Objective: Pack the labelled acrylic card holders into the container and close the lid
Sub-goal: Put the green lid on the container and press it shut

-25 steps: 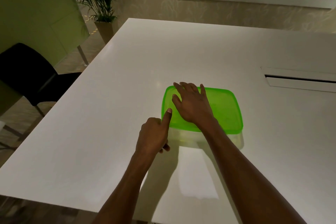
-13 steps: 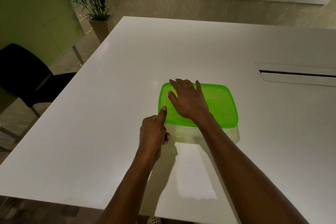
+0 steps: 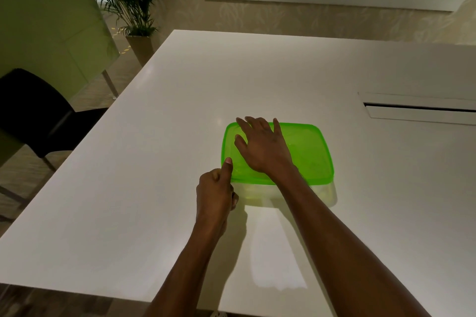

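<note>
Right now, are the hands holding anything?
Nothing is gripped. The right hand lies flat on the green lid; the left hand thumbs its near-left corner.

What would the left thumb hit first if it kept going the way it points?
Probably nothing new: the left hand points its thumb up the lid's near-left corner, already touching or nearly so. Beyond lies the right hand.

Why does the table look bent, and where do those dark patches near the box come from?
Head view: the wide-angle lens curves the white table edges; the arms cast soft shadows toward the viewer; the green lid tints the clear container below it.
</note>
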{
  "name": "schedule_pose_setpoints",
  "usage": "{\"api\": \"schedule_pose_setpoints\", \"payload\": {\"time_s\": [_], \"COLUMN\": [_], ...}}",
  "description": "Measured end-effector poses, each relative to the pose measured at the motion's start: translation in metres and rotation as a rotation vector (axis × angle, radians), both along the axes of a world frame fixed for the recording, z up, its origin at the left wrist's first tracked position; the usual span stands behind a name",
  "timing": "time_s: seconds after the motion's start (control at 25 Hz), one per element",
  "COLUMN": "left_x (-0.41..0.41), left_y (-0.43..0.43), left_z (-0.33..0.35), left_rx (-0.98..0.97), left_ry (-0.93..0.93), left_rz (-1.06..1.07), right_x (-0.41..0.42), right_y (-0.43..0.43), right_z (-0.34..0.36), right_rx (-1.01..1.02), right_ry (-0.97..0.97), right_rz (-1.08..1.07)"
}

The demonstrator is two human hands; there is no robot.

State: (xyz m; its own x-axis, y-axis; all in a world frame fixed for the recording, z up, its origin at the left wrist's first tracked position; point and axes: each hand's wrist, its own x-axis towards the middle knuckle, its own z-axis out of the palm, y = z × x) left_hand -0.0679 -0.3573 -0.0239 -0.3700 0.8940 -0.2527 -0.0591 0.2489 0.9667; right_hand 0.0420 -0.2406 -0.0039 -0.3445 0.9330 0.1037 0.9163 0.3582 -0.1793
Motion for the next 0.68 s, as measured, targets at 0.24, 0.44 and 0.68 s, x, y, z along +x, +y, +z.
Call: {"api": "schedule_pose_setpoints", "payload": {"time_s": [0.24, 0.44, 0.68], "left_x": [-0.022, -0.027, -0.027], "left_y": [0.013, 0.082, 0.154], "left_z": [0.022, 0.035, 0.019], "left_rx": [-0.11, -0.093, -0.185], "left_ry": [0.666, 0.819, 0.782], "left_rz": [-0.041, -0.114, -0.275], "right_x": [0.002, 0.022, 0.108], "right_y": [0.001, 0.02, 0.071], "right_z": [0.003, 0.013, 0.011], "right_rx": [-0.04, -0.035, -0.189], "right_ry": [0.064, 0.257, 0.252], "right_rz": [0.016, -0.032, -0.448]}}
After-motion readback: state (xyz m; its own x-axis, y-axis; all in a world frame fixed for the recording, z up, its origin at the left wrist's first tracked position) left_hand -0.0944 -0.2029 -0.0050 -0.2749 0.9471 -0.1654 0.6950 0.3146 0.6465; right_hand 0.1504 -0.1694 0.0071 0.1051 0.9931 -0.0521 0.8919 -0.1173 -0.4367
